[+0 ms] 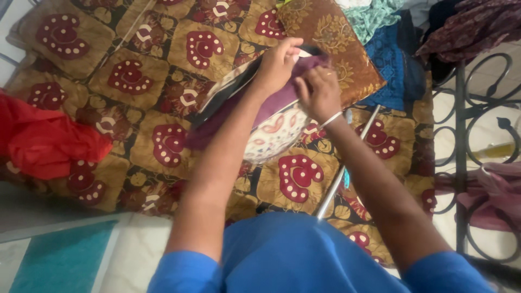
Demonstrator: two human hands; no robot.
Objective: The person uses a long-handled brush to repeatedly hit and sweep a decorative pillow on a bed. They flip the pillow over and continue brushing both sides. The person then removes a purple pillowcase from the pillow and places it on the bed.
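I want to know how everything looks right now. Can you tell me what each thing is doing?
left hand: gripping the purple cloth
right hand: pinching the purple cloth
purple cloth: bunched, held over a pile
cream patterned cloth: lying under the purple one
red cloth: crumpled in a heap
metal rod: lying flat on the bedspread

no packages, labels, signs or screens in view

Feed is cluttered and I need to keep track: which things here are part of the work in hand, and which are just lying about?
In hand:
left hand and right hand, both gripping the purple cloth
cream patterned cloth under it

Lying about:
red cloth
metal rod
brown leaf-print cushion
blue lace garment
patterned bedspread
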